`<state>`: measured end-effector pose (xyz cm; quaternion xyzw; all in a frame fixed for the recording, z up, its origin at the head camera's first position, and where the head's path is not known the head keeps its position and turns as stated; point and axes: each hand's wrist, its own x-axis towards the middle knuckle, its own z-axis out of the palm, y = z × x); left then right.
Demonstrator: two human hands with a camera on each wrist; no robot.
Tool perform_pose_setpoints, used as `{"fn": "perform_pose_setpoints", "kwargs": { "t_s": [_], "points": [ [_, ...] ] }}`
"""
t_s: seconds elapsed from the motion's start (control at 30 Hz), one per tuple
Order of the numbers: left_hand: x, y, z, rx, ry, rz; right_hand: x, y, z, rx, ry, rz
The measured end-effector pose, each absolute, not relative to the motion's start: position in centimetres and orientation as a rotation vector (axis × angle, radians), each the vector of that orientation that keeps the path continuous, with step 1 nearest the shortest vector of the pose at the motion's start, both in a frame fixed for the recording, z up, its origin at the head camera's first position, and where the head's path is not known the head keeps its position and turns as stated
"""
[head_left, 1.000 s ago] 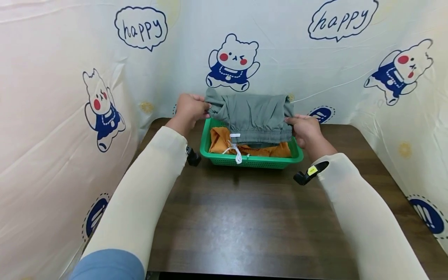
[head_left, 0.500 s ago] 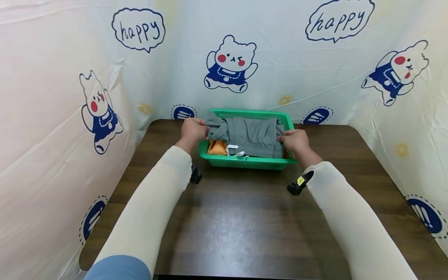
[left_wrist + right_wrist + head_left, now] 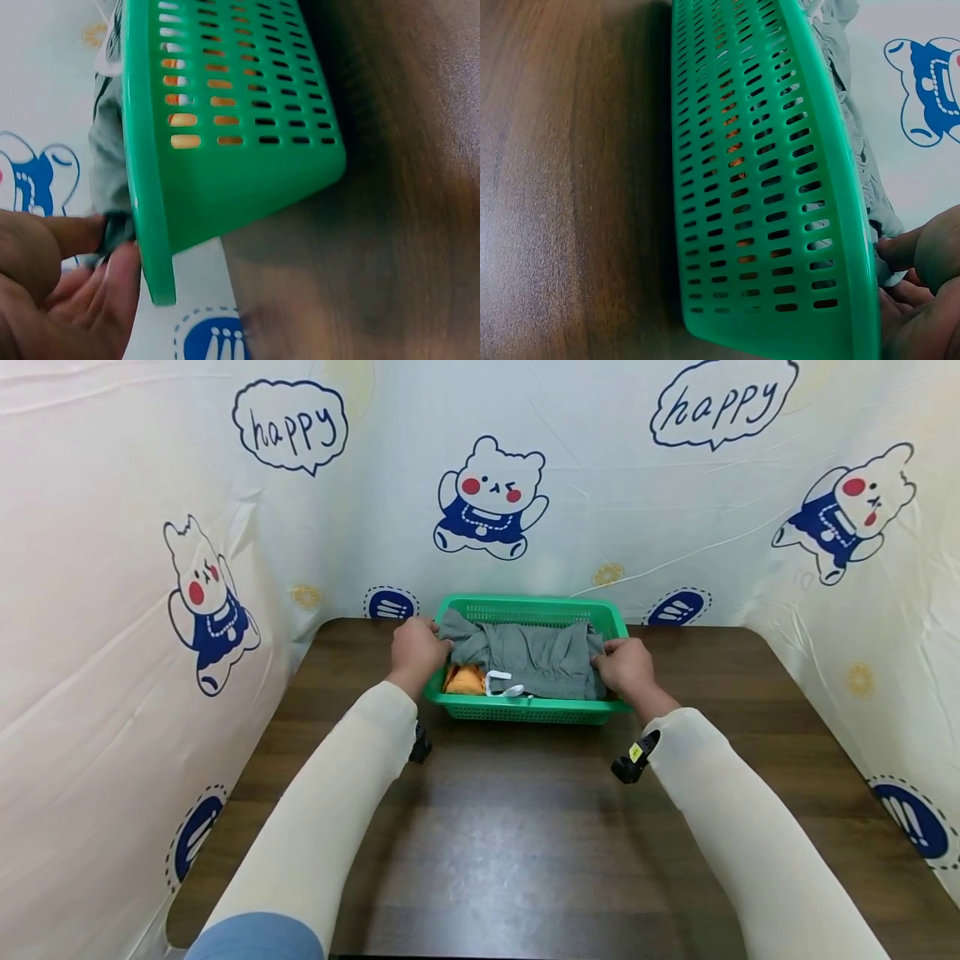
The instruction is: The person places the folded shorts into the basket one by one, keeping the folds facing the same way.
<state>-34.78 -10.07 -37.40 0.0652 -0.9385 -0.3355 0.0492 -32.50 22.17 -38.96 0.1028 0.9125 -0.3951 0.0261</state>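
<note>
Grey-green drawstring pants, folded, lie in a green plastic basket with slotted walls. My left hand pinches the left end of the pants at the basket's rim; the left wrist view shows thumb and fingertips closed on the cloth. On the other side, my right hand pinches the right end between thumb and fingers, its lower part hidden by the rim in the right wrist view. An orange cloth peeks out beneath the pants at the front left, beside a white cord.
The basket stands toward the back of a dark wooden table. A white curtain printed with bears and "happy" bubbles closes off the back and both sides. Each wrist wears a small black camera.
Both hands have lowered the pants from above the basket into it. Over the last half second the hands sank slightly further, still pinching the cloth, which now covers much of the orange one.
</note>
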Motion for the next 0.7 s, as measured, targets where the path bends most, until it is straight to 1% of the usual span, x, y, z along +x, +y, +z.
{"fn": "perform_pose_setpoints", "kwargs": {
  "t_s": [0.2, 0.4, 0.57, 0.7],
  "points": [
    [-33.9, -9.7, -37.2, 0.079, -2.823, -0.856, -32.6, 22.3, -39.1, 0.296, 2.924, -1.288],
    [-33.8, -10.6, -37.9, -0.041, -2.989, -0.748, -32.6, 22.5, -38.9, 0.262, 3.023, -1.289],
    [-34.1, -11.4, -38.9, -0.169, -3.127, -0.792, -32.6, 23.0, -38.9, 0.267, 3.062, -1.253],
    [-34.4, -11.9, -39.3, -0.222, -3.091, -0.87, -32.6, 23.8, -38.9, 0.263, 3.08, -1.212]
  ]
}}
